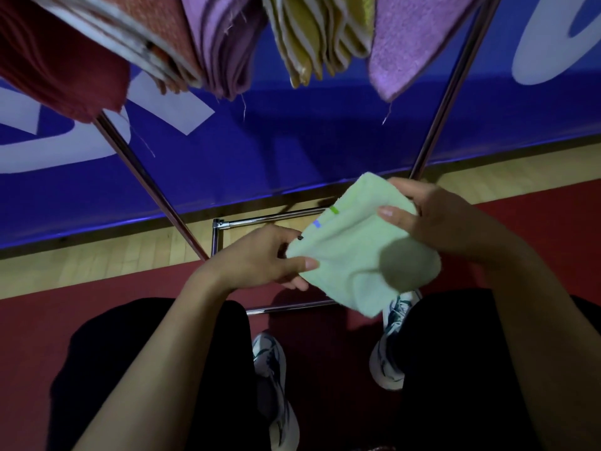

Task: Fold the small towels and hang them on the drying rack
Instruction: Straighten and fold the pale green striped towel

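Observation:
A small pale green towel (354, 252), folded over, hangs in the air between my hands at mid-frame. My left hand (260, 258) pinches its left edge between thumb and fingers. My right hand (435, 219) grips the upper right edge, thumb on top. Above, the drying rack carries hung folded towels: a dark red one (55, 56), an orange-and-white one (146, 37), a purple one (224, 43), a yellow one (318, 37) and another purple one (413, 43). The rack's metal legs (452, 86) slant down to the floor.
The rack's lower bars (270, 219) lie on the floor right in front of my feet (273, 362). A blue banner with white lettering (276, 151) runs behind the rack. The floor is wood strip and dark red mat (81, 307).

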Demonstrator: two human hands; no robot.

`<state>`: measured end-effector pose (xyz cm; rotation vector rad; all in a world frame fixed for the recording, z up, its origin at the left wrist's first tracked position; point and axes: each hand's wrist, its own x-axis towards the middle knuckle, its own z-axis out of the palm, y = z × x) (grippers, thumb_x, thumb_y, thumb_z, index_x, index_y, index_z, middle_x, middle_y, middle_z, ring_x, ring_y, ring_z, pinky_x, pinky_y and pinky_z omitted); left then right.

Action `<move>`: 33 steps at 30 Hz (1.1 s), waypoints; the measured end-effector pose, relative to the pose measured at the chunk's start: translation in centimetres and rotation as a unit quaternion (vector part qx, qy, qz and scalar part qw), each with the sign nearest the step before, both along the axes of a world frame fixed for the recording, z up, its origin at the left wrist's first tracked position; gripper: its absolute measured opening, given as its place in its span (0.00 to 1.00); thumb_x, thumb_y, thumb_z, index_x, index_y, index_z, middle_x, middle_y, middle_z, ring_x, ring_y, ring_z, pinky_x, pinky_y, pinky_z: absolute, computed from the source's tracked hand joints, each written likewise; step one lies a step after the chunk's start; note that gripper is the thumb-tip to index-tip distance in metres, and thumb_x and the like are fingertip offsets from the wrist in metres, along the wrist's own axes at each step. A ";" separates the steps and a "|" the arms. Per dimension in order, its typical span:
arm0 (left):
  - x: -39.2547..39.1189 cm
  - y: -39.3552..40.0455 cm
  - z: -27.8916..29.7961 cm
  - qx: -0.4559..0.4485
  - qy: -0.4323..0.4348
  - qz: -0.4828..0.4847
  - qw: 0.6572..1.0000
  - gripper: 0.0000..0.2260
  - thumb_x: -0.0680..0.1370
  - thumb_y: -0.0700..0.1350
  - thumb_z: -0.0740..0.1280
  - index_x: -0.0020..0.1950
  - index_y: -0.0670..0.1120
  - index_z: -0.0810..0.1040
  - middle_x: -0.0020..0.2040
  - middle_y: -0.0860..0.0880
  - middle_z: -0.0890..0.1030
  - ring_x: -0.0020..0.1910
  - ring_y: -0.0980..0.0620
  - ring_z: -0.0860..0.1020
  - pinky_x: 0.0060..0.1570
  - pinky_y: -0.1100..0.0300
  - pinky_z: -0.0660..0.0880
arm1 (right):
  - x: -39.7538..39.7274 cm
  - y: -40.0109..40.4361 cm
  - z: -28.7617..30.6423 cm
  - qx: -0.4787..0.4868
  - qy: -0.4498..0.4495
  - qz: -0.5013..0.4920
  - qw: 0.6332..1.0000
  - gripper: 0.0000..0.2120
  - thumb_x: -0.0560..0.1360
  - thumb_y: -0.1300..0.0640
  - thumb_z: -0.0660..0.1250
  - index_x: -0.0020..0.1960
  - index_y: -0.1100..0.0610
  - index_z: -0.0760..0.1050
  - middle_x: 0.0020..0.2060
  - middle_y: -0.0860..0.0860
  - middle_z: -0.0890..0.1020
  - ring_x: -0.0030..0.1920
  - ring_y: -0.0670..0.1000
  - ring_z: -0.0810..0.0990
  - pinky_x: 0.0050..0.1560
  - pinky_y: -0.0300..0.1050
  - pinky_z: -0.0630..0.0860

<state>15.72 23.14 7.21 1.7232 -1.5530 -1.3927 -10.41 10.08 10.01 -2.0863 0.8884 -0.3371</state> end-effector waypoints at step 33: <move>-1.7 -1.4 -2.6 -0.126 -0.151 0.051 0.979 0.07 0.78 0.53 0.75 0.46 0.53 0.79 0.37 0.50 0.78 0.35 0.56 0.73 0.42 0.52 0.75 | -0.1 0.8 -1.6 -0.021 -0.005 -0.014 1.000 0.06 0.78 0.53 0.72 0.51 0.49 0.75 0.42 0.45 0.83 0.44 0.46 0.81 0.47 0.49 0.76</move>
